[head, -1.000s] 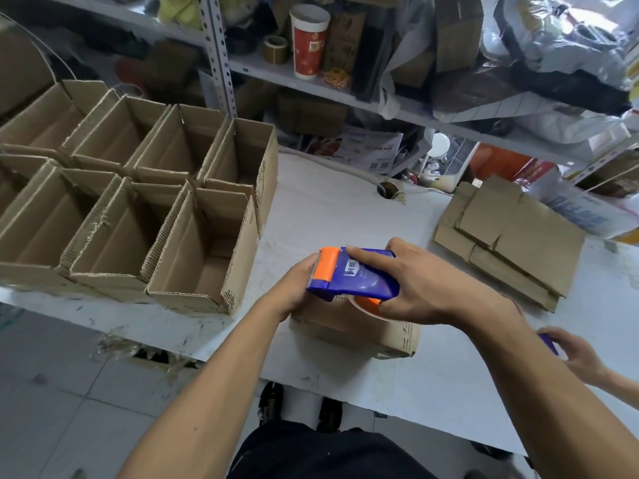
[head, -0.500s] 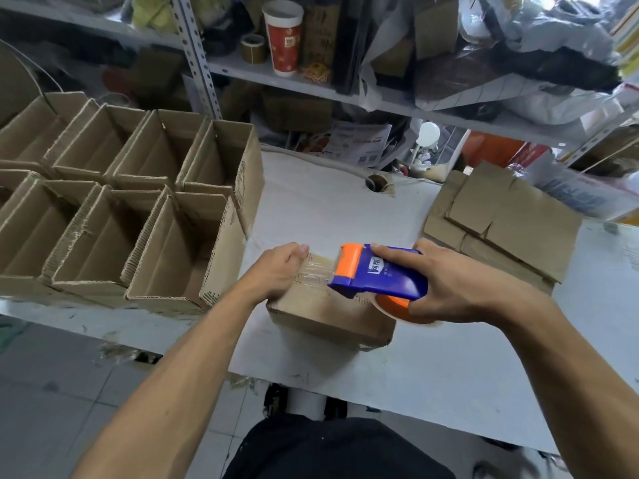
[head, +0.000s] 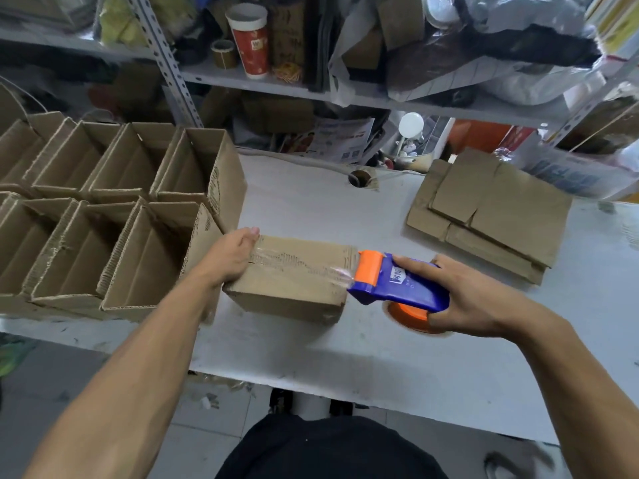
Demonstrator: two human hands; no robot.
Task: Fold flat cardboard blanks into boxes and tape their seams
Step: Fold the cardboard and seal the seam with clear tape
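Observation:
A folded cardboard box (head: 294, 288) lies on the white table (head: 345, 357) with its closed flaps up. Clear tape (head: 297, 264) runs along its top seam from left to right. My left hand (head: 231, 257) grips the box's left end, thumb on top over the tape's start. My right hand (head: 466, 299) holds a blue and orange tape dispenser (head: 397, 285), whose orange head sits at the box's right top edge with tape stretched to it.
Several open-topped finished boxes (head: 114, 216) stand in rows at the table's left. A stack of flat cardboard blanks (head: 491, 212) lies at the back right. A cable hole (head: 359, 177) is at the back. Cluttered metal shelves (head: 311, 88) rise behind the table.
My right hand has drawn the dispenser rightward across the box top, laying tape along the seam to the right edge. My left hand stayed at the left end.

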